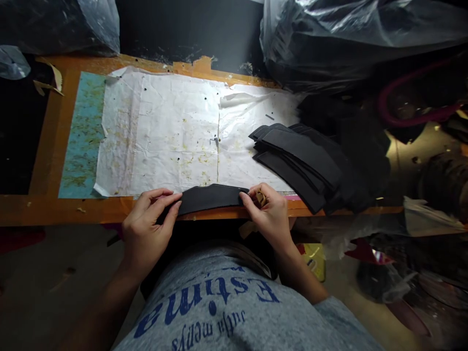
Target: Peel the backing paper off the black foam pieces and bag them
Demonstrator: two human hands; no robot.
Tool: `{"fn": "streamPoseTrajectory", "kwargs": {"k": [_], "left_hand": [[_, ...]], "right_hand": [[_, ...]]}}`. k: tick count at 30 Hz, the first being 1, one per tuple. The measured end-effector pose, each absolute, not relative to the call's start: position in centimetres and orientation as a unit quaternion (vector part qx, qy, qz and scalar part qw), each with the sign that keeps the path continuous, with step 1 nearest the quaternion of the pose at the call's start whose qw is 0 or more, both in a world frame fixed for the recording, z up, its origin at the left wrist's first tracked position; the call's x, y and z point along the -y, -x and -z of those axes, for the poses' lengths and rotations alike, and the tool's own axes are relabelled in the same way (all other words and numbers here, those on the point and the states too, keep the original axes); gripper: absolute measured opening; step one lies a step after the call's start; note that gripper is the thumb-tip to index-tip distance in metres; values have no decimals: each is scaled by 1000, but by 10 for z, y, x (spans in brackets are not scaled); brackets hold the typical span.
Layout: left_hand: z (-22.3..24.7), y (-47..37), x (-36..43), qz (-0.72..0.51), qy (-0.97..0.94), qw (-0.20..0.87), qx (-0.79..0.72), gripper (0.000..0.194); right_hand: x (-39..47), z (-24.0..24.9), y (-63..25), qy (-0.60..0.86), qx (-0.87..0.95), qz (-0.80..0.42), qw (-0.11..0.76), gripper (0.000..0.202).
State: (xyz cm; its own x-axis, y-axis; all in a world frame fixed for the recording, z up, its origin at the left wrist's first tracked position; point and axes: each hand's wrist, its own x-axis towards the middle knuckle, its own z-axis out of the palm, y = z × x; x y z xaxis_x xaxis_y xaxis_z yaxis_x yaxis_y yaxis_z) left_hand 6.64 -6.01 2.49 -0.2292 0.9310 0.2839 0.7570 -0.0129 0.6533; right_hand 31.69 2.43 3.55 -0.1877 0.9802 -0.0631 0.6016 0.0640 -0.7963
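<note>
A curved black strip (214,197) of sheet material spans between my two hands at the table's front edge. My left hand (148,222) pinches its left end between thumb and fingers. At the other end, my right hand (268,209) grips the strip with thumb and forefinger. A small tan scrap (261,198) is tucked in the curled fingers of that right hand. To the right lies a loose pile of similar black strips (300,151), overlapping and fanned out.
Stained white paper (164,126) covers the tabletop, with a teal sheet (82,136) at its left. Large clear plastic bags (358,39) stand along the back. A pink ring-like handle (387,97) is at the right. Orange tape (102,209) lines the front edge.
</note>
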Motion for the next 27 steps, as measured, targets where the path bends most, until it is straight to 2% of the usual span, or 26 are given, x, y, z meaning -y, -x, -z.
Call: {"fn": "streamPoseTrajectory", "kwargs": {"k": [8,13,16,19,23,27], "left_hand": [[-24,-67,62,-360,-624,109,-685,19],[-22,-71,62,-344,-643,82,-679,19],[-22,-73,62,-330,-655,55,-678,18],[-24,-71,64,-264,-649,-5,-714,19],[-27,-74,71,-231,-630,-68,-739,39],[-25,-103,79,-250,-720,-64,-644,54]], "right_hand": [[-24,-37,-317,575,699,-341,252,24],[-23,-35,-316,561,744,-283,227,27],[-23,-38,-316,560,779,-224,172,26],[-27,-44,-317,568,799,-181,80,27],[-36,-55,-314,564,814,-135,-32,36],[-44,-59,-309,549,824,-116,-75,47]]}}
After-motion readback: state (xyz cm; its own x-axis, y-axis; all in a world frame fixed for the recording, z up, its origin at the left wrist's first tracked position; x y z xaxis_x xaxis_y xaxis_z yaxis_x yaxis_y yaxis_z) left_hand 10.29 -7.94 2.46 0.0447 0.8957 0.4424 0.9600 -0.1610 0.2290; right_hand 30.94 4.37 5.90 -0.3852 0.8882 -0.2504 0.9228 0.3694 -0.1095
